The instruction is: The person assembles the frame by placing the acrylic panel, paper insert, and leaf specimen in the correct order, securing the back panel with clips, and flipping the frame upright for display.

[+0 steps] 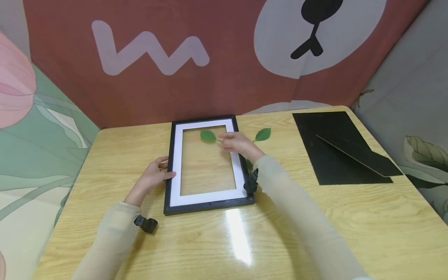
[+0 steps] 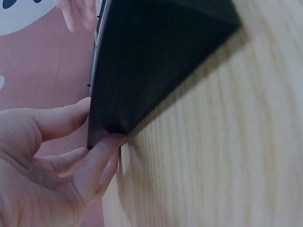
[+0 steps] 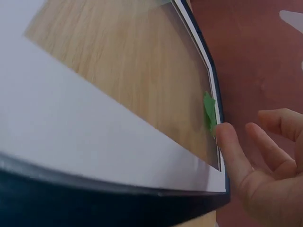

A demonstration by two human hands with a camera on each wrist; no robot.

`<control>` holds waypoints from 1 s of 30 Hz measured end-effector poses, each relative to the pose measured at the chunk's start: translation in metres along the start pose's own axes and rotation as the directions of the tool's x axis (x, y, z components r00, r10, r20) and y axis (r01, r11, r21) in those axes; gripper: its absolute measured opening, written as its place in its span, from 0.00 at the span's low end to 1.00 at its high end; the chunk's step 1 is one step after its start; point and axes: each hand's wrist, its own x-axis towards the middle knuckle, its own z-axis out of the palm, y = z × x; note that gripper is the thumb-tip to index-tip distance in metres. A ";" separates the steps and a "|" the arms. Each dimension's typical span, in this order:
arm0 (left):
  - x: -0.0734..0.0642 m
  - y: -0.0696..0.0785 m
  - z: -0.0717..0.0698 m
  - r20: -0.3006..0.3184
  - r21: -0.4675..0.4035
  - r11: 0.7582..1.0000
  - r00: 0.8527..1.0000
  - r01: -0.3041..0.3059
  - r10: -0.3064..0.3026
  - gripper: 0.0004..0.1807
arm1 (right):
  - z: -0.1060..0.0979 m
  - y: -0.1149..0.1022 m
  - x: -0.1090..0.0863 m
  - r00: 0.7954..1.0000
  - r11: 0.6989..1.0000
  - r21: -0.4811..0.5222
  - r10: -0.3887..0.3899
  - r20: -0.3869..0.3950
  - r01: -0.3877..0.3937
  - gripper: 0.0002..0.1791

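A black picture frame [image 1: 210, 205] with a white mat [image 1: 206, 198] lies on the table, wood grain showing through its opening. My left hand [image 1: 154, 174] grips the frame's left side, thumb on top of the edge; the left wrist view shows fingers [image 2: 102, 161] against the dark side wall. Inside the opening, near the top, lies a green leaf [image 1: 208, 135], its stem pointing right. Over the mat's upper right part is my right hand [image 1: 239, 144], fingertips beside that stem. Its fingers are spread in the right wrist view, one fingertip close to the leaf [image 3: 209, 111].
Right of the frame lies another green leaf [image 1: 263, 134], and a further leaf [image 1: 249, 165] is partly hidden by the right wrist. A black backing board [image 1: 308, 155] with a raised stand flap [image 1: 364, 155] lies at the table's right. A patterned cloth [image 1: 224, 85] hangs behind the table.
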 end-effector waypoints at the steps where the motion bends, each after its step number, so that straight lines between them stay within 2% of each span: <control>1: 0.000 0.000 0.000 -0.001 -0.001 1.000 1.000 0.005 -0.005 0.41 | -0.002 0.000 -0.001 1.000 1.000 -0.011 0.002 -0.011 -0.002 0.25; 4: 0.000 0.000 0.000 0.001 0.008 1.000 1.000 0.004 -0.004 0.40 | -0.011 -0.001 -0.006 0.999 0.999 -0.043 0.010 -0.047 -0.012 0.23; 10: 0.002 -0.002 -0.001 0.007 0.012 1.000 1.000 -0.001 0.001 0.40 | -0.035 0.004 -0.022 0.998 0.989 -0.141 0.027 -0.053 -0.035 0.22; 18: 0.002 0.000 -0.002 0.004 0.012 1.000 1.000 -0.018 0.018 0.40 | -0.056 0.025 -0.043 0.998 0.959 -0.280 0.028 -0.063 -0.045 0.20; 23: 0.001 0.000 -0.003 0.006 0.009 1.000 1.000 -0.013 0.013 0.40 | -0.064 0.037 -0.052 0.998 0.940 -0.337 0.034 -0.062 -0.053 0.18; 30: 0.001 -0.004 -0.003 0.014 0.023 0.999 1.000 -0.022 0.021 0.41 | -0.063 0.045 -0.055 0.998 0.921 -0.385 0.030 -0.059 -0.051 0.16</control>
